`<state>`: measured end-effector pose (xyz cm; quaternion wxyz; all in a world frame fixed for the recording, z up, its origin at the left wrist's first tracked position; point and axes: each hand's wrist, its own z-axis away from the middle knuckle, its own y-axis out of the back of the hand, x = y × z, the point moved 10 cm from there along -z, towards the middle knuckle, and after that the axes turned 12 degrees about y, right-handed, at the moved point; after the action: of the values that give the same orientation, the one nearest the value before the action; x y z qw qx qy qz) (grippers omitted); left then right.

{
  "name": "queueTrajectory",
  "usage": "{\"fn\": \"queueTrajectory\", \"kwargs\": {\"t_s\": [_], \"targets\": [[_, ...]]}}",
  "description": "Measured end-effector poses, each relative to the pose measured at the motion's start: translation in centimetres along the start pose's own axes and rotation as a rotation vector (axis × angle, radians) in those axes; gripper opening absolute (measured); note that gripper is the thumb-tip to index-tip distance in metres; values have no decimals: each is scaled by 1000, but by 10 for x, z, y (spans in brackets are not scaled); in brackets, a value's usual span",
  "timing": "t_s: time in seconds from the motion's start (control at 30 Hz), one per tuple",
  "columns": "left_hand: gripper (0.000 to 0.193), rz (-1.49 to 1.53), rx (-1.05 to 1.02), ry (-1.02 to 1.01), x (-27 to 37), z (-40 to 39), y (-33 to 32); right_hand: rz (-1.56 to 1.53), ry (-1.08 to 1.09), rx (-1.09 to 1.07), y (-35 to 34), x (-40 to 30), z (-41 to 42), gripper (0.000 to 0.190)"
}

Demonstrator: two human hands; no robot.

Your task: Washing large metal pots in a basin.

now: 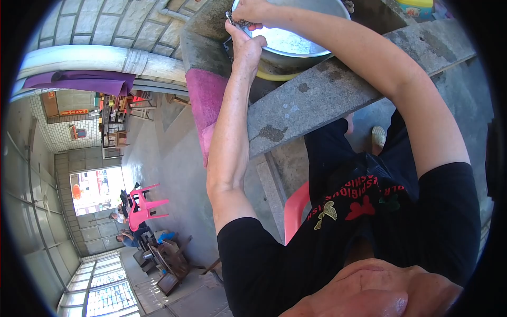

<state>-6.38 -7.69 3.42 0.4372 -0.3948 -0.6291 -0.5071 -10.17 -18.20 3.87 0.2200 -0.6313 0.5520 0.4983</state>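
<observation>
A large metal basin (293,41) sits tilted in a concrete sink (206,41), with some pale wet residue or glare inside it. My left hand (247,47) grips the basin's left rim, thumb pointing up along the edge. Just above it, my right hand (251,12) presses a grey, wiry scrubber (239,23), apparently steel wool, against the same rim. The two hands nearly touch. A curved yellow edge (279,76) shows under the basin; what it belongs to is hidden. My right fingertips are partly cut off by the frame's top.
A concrete ledge (313,99) with wet patches runs between my body and the basin. Pink cloth (206,95) drapes the sink's left corner. A pink plastic seat (295,214) is beside me. Further off are pink chairs (142,204), wooden furniture (170,261) and two seated people (126,239).
</observation>
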Motion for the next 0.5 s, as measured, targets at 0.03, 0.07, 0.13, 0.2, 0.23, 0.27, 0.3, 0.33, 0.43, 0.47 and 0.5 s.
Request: {"fn": "queueTrajectory", "kwargs": {"t_s": [0.03,0.07,0.13,0.2,0.23,0.27,0.3,0.33,0.43,0.47,0.5], "targets": [[84,-20,20,13,-2,3,4,-187,-197,-162,-22,12,7,13],[84,-40,41,26,-4,6,9,-229,-186,-247,-31,8,10,15],[84,-3,-9,39,6,3,-10,10,537,-370,-9,-32,5,16],[84,25,-40,72,9,2,-17,253,1253,-495,-15,-72,53,17],[83,15,-17,100,-2,10,1,-13,525,-429,-31,-49,20,19],[82,9,-7,114,-5,14,10,-231,-209,-331,-41,0,25,20],[82,11,-18,107,-3,11,5,-225,-208,-320,-36,-1,21,20],[82,-19,-18,32,6,6,0,-203,-201,-164,-16,4,11,21],[84,-10,-55,-38,9,-3,-9,-141,-145,-24,11,19,-2,21],[85,31,-78,-29,5,-6,-9,-347,-86,-136,1,19,-2,19],[85,28,-84,-28,5,-7,-13,-551,-28,-247,-6,17,1,18]]}}
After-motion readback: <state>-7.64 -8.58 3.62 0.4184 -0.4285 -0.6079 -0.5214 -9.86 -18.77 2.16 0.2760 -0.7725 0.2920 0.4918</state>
